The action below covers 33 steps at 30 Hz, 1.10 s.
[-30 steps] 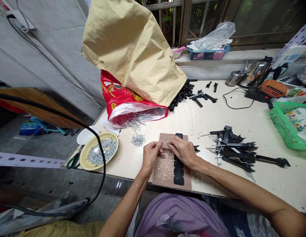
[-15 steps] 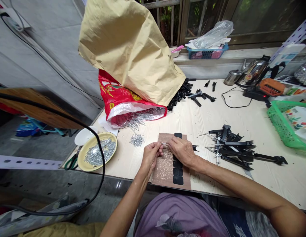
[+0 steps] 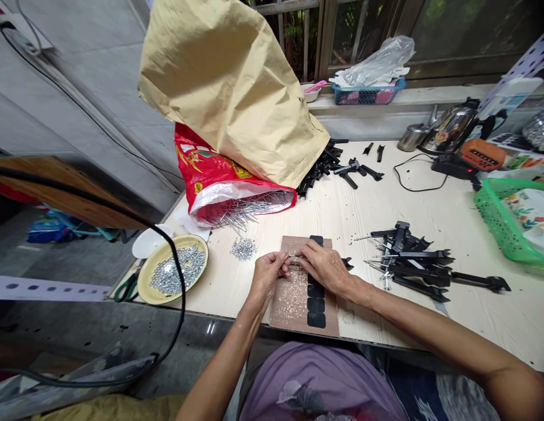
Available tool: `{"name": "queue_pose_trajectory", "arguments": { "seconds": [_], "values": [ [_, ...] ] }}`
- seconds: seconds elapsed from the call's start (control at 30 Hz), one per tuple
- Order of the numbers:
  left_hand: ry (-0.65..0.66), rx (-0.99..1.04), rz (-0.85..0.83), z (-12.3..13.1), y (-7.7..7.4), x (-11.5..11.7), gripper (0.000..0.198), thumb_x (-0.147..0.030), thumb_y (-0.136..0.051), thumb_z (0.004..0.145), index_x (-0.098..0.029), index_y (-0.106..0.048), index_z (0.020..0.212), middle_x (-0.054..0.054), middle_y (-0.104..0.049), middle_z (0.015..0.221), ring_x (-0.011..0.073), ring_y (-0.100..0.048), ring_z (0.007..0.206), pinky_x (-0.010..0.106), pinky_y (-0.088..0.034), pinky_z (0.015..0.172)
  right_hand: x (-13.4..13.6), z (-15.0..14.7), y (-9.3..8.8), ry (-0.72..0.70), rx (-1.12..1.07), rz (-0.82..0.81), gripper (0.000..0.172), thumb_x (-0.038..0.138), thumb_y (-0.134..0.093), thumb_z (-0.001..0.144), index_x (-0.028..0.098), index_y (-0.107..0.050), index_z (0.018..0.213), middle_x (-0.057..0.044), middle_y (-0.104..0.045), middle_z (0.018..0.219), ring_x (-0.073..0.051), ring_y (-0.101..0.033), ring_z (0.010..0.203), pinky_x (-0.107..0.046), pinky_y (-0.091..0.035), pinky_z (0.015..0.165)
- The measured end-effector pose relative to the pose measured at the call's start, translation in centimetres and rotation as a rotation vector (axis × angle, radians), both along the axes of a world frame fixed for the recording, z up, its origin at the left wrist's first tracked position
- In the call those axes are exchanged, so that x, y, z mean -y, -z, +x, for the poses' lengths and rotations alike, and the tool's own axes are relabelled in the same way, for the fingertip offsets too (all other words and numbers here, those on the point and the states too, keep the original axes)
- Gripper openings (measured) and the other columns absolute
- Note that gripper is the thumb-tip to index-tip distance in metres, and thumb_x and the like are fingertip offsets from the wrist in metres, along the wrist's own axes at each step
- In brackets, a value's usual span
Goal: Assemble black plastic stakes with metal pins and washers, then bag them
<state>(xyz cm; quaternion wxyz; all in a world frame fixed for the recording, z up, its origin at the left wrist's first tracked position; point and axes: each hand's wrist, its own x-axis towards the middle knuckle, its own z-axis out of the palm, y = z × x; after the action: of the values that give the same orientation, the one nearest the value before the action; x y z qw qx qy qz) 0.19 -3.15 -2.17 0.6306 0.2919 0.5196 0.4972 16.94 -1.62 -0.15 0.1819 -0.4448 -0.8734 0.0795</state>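
Note:
Over the wooden board my left hand [image 3: 268, 273] is closed, its thumb and fingertips pinching the tip of a thin metal rod [image 3: 292, 255]. Whether a small nut sits between those fingertips I cannot make out. My right hand [image 3: 325, 266] is wrapped round a black plastic part, hiding most of it; the forked end [image 3: 348, 264] sticks out to the right below the knuckles. The rod points left from this hand's fingers. Beneath both hands, the board [image 3: 289, 307] carries a column of black pads [image 3: 316, 306] and many light specks.
Small metal pieces lie in a pile [image 3: 243, 249] and fill a yellow bowl [image 3: 205, 275] at left. A red bag [image 3: 206, 169] spills metal rods behind. Black parts with rods [image 3: 412, 257] are heaped at right, near a green basket [image 3: 495, 225]. A black cable [image 3: 184, 292] loops at left.
The forked end of the black part has turned slightly and shows less beyond my right hand. Both hands stay almost in the same place.

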Motion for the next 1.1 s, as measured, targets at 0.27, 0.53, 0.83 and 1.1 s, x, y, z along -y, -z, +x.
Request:
{"name": "queue_pose_trajectory", "arguments": {
  "seconds": [0.27,0.53,0.83,1.1],
  "values": [
    [0.014,-0.052,0.036,-0.1,-0.1,-0.1,0.033,-0.041,-0.074,0.066,-0.01,-0.062,0.065,-0.002,-0.056,0.051,0.0053,-0.049,0.042,0.018,-0.042,0.045,-0.1,0.2,0.3,-0.016,-0.102,-0.094,0.021,0.032,-0.041,0.095,0.018,-0.057,0.097,-0.004,-0.058,0.089,-0.012,-0.055,0.074,-0.022,-0.036,0.057],
    [0.044,-0.069,0.017,-0.1,-0.2,-0.1,0.035,-0.043,-0.075,0.064,-0.01,-0.062,0.065,-0.001,-0.057,0.052,0.0057,-0.049,0.042,0.018,-0.042,0.044,-0.4,0.4,0.4,-0.042,-0.218,-0.19,0.023,0.024,-0.041,0.095,0.016,-0.062,0.093,-0.004,-0.06,0.082,-0.013,-0.056,0.073,-0.023,-0.041,0.062],
    [0.099,-0.013,-0.019,1.0,0.0,-0.2,0.037,-0.046,-0.071,0.069,-0.011,-0.062,0.065,-0.001,-0.056,0.053,0.0053,-0.048,0.042,0.018,-0.04,0.044,-0.3,2.0,0.8,-0.014,-0.358,-0.252,0.015,0.024,-0.048,0.092,0.017,-0.061,0.093,-0.003,-0.061,0.085,-0.014,-0.056,0.078,-0.027,-0.043,0.07],
    [0.119,0.038,-0.03,1.8,-0.6,-0.3,0.039,-0.047,-0.071,0.068,-0.01,-0.068,0.081,0.0,-0.057,0.063,0.0046,-0.047,0.046,0.018,-0.041,0.045,-0.3,3.2,0.8,0.005,-0.353,-0.206,0.016,0.026,-0.046,0.092,0.018,-0.06,0.093,-0.004,-0.059,0.087,-0.014,-0.056,0.079,-0.026,-0.043,0.07]
  ]
}}
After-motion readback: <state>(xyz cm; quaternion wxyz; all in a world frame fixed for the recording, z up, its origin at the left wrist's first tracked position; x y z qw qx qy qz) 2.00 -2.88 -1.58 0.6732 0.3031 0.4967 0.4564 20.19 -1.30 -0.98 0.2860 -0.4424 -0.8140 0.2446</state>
